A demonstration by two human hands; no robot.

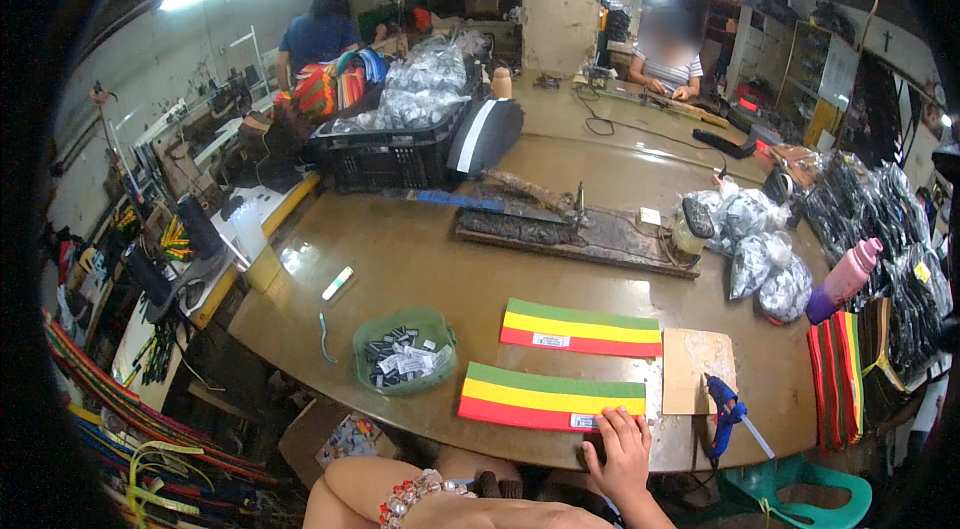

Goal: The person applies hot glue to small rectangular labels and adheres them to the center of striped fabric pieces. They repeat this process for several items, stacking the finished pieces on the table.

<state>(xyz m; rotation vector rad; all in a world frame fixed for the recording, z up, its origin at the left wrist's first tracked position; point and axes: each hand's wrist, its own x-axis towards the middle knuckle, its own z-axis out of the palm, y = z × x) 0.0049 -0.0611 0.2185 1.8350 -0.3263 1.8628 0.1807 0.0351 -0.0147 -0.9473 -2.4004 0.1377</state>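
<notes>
Your right hand [622, 441], open, lies on the nearer striped strip [550, 395], apparently setting its label [583, 421]; next, press evenly. Your left hand's grip can't be told.

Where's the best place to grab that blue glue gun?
Probably by its handle, coming from the table's near edge: the blue glue gun lies with its handle toward that edge, while its nozzle points away, over the cardboard, and the glue stick juts out rightward.
</notes>
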